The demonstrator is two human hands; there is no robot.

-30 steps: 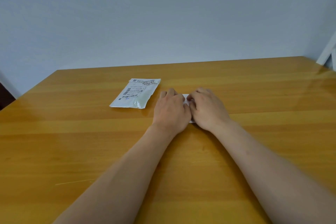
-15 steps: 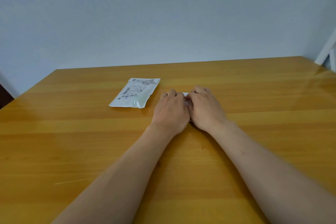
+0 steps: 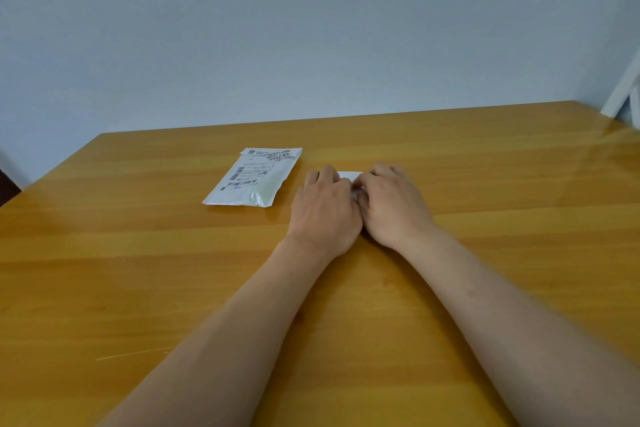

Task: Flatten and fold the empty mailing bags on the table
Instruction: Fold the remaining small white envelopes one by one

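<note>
A small white mailing bag (image 3: 349,175), folded, lies on the wooden table (image 3: 138,270) near its middle. Both hands cover most of it, and only a strip of its far edge shows. My left hand (image 3: 325,211) and my right hand (image 3: 393,208) lie side by side and touch, palms down. Their fingers are curled onto the bag and press it against the table. A second mailing bag (image 3: 254,178), white with a printed shipping label and barcodes, lies flat just left of my left hand, apart from it.
A plain wall stands behind the table's far edge. A white frame (image 3: 623,90) leans at the far right corner. The table's left edge runs diagonally at the left of the view.
Both hands have crept a little farther over the folded bag, staying together. The labelled bag has not moved.
</note>
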